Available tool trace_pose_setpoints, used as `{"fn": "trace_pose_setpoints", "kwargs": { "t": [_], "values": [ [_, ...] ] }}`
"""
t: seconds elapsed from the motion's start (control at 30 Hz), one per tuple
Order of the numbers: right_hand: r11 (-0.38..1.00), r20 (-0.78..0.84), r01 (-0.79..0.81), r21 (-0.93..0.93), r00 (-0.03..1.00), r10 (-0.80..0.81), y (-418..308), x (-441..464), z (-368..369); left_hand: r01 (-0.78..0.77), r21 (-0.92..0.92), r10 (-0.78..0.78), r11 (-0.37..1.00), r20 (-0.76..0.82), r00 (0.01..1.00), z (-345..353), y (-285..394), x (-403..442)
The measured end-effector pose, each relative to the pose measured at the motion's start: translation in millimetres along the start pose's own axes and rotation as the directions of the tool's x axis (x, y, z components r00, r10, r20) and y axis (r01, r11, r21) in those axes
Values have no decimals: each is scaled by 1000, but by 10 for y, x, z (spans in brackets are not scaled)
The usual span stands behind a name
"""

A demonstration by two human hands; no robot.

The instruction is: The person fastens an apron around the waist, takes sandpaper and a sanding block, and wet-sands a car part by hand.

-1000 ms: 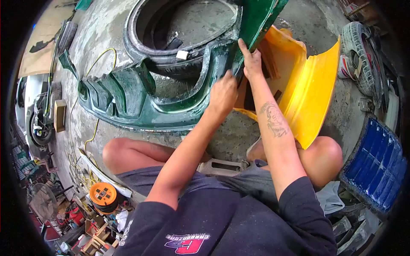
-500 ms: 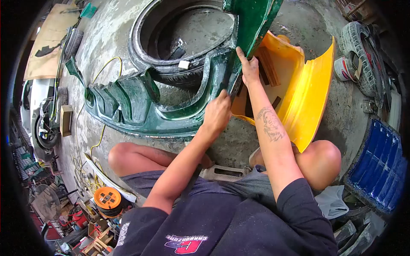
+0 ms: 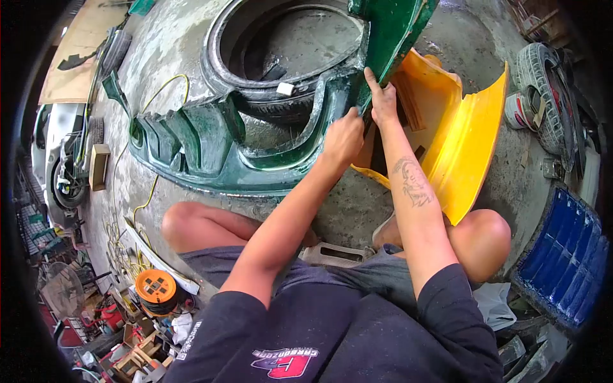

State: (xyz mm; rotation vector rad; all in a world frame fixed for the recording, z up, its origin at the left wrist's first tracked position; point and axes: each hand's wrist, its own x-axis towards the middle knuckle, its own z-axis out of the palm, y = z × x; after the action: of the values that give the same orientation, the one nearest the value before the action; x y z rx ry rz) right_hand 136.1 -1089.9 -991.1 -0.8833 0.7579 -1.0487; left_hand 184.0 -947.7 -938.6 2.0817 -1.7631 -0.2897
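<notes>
A large green moulded panel [image 3: 198, 143], shaped like a car bumper, stands tilted before me with its right end raised. My right hand [image 3: 383, 102] grips the edge of that raised end, its thumb lying along the green surface. Just below and to the left, my left hand [image 3: 343, 137] is closed in a fist at the panel's edge; whatever sits inside its fingers is hidden. Behind the panel, a tyre [image 3: 281, 110] lies flat on the floor, with a small white block [image 3: 285, 89] on top. A curved yellow panel [image 3: 469, 143] rests to the right of my hands.
Brown wooden strips [image 3: 408, 105] lie within the yellow panel. Further right are another tyre [image 3: 537, 80], a white tub [image 3: 518, 112] and a blue ribbed panel [image 3: 562, 252]. An orange cable reel [image 3: 155, 286] and yellow cord [image 3: 145, 207] lie to the left.
My left hand has moved up along the green panel's edge, closer to my right hand. The right hand keeps its grip. The whole view has shifted slightly.
</notes>
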Motion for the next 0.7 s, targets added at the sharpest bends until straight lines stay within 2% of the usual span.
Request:
{"fn": "trace_pose_setpoints", "kwargs": {
  "t": [0.1, 0.2, 0.3, 0.4, 0.47, 0.63, 0.7],
  "values": [
    [999, -4, 37, -28, 999, -37, 3, -22, -10, 33, -31, -33, 999, 18, 999, -66, 31, -123],
    [998, -6, 61, -12, 998, -61, 15, -3, 12, 72, -65, -67, 995, 75, 995, -290, 80, -780],
    [998, -36, 55, -25, 998, -56, 14, -16, 9, 98, -46, -93, 994, 100, 991, -264, 93, -743],
    [1000, 5, 15, 5, 1000, -15, -7, -6, 28, 28, 25, -29, 999, 47, 998, -54, 19, -97],
    [1000, 14, 17, 10, 1000, -17, 6, 13, 1, 43, 66, -47, 997, 66, 997, -22, 17, 138],
    [998, -16, 66, 6, 998, -66, 2, -6, 36, 97, -112, -89, 989, 75, 993, -314, 79, -848],
    [999, -28, 45, -18, 999, -45, -27, -38, 38, 97, -75, -88, 992, 117, 989, -309, 85, -833]
  ]
}}
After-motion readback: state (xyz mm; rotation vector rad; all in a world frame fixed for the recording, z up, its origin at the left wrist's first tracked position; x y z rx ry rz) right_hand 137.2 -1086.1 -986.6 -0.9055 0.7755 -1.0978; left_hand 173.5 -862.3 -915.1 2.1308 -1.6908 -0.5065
